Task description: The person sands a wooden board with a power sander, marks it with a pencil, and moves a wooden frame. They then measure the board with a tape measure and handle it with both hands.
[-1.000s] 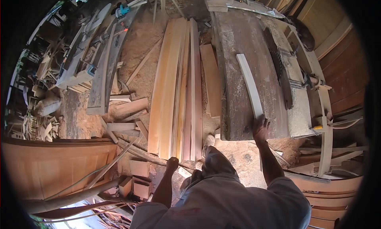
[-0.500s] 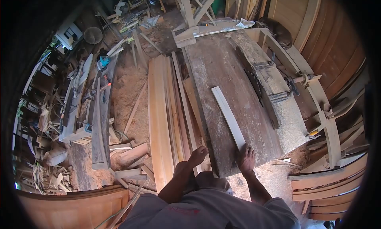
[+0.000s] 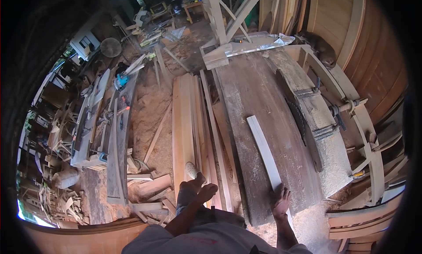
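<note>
A long pale wooden strip (image 3: 265, 153) lies on the worn brown bench top (image 3: 259, 100), its near end reaching past the bench's front edge. My right hand (image 3: 281, 204) rests over the strip near that edge, its fingers pressed together on it. To the left of the bench, above the long boards (image 3: 184, 117) on the floor, my left hand (image 3: 207, 193) hangs with its fingers curled in and nothing visible in them. My foot in a light shoe (image 3: 191, 169) shows just beyond it.
A dusty fence board (image 3: 299, 113) with clamps and a toothed blade runs along the bench's right side. An animal (image 3: 320, 48) lies at its far right. A second bench (image 3: 118, 139) with tools (image 3: 121, 81) stands at left, with sawdust and offcuts between.
The view has shifted left, so the scene sits further right and lower. The strip now extends past my right hand toward me. My left hand has moved left, and a shoe has come into view.
</note>
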Demonstrator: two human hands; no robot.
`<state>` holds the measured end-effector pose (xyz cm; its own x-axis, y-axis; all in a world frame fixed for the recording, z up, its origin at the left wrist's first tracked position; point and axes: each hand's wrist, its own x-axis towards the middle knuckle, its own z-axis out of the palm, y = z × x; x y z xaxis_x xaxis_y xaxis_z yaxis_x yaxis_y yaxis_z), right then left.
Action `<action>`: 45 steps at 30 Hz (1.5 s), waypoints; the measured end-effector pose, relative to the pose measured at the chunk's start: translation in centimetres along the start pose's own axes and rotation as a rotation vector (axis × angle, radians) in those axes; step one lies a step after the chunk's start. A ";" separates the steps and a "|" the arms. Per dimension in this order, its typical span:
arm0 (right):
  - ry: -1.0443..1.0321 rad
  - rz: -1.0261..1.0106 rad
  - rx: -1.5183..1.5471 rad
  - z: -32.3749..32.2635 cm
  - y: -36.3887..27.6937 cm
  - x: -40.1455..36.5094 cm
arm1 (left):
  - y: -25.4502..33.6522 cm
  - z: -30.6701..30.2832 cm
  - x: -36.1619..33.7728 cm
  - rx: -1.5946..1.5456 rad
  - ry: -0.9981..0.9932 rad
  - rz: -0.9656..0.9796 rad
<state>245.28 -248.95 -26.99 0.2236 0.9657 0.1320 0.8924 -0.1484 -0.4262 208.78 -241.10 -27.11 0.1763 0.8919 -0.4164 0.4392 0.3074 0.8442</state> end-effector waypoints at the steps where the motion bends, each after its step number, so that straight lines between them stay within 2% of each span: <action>1: 0.009 0.024 -0.009 0.6 -1.0 1.5 | 0.3 -1.2 1.2 -0.018 0.005 -0.003; 3: 0.019 0.042 -0.025 1.9 -3.1 5.1 | 0.6 -3.2 3.9 0.005 -0.001 0.022; 6: 0.131 0.106 -0.065 2.8 -8.4 12.2 | -2.0 -5.2 7.7 -0.031 -0.001 0.035; 8: 0.206 -0.023 -0.010 3.0 -13.0 18.1 | -1.6 -7.3 10.6 -0.218 0.055 -0.057; 9: 0.170 -0.073 0.013 3.6 -15.3 21.3 | -1.9 -8.5 11.9 -0.231 0.030 -0.079; 11: 0.141 -0.195 -0.002 6.8 -18.4 27.2 | -2.4 -11.2 15.1 0.085 0.166 0.443; 12: 0.134 -0.226 -0.018 9.0 -19.8 30.0 | -2.0 -12.7 16.6 0.067 0.165 0.432; 14: 0.047 -0.243 -0.073 13.8 -20.8 35.4 | -0.1 -16.2 19.1 -0.206 0.212 0.176; 16: 0.064 -0.215 -0.147 18.4 -19.7 40.1 | 1.0 -19.8 22.0 -0.205 0.212 0.159; 19: 0.121 -0.058 -0.236 19.8 -20.7 44.3 | 5.2 -26.7 24.8 -0.185 0.219 0.128; 20: 0.151 0.027 -0.274 21.0 -20.5 45.1 | 6.6 -28.9 25.9 -0.177 0.226 0.122; 22: 0.179 0.066 -0.260 21.1 -21.4 45.0 | 6.2 -32.4 29.2 -0.247 0.280 0.211; 24: 0.125 0.065 -0.232 20.2 -21.5 44.3 | 6.6 -35.5 31.8 -0.224 0.288 0.197; 26: 0.080 0.054 -0.200 19.5 -21.6 44.5 | 7.5 -37.2 34.1 -0.269 0.330 0.078; 27: 0.040 0.081 -0.199 19.2 -22.0 44.7 | 8.5 -37.3 34.9 -0.257 0.336 0.013; 33: -0.042 0.143 -0.237 19.7 -22.0 44.8 | 11.2 -33.8 37.0 -0.282 0.186 0.090; 34: -0.049 0.139 -0.228 19.7 -22.2 44.7 | 13.0 -33.8 36.2 -0.275 0.159 0.043; 38: -0.080 0.195 -0.262 19.7 -22.2 44.7 | 13.1 -31.5 34.6 -0.464 0.158 -0.055; 42: -0.078 0.193 -0.242 19.9 -22.1 44.5 | 14.0 -32.5 33.3 -0.319 0.089 -0.148; 44: -0.116 0.233 -0.223 19.1 -22.9 44.9 | 13.5 -34.0 33.4 -0.316 0.138 -0.078; 45: -0.196 0.287 -0.243 18.6 -23.5 45.1 | 13.3 -35.0 33.9 -0.326 0.181 -0.014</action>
<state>227.12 -197.91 -27.70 0.4185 0.8966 -0.1444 0.8765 -0.4404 -0.1942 189.78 -195.18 -18.16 0.0014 0.9223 -0.3866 0.1320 0.3830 0.9143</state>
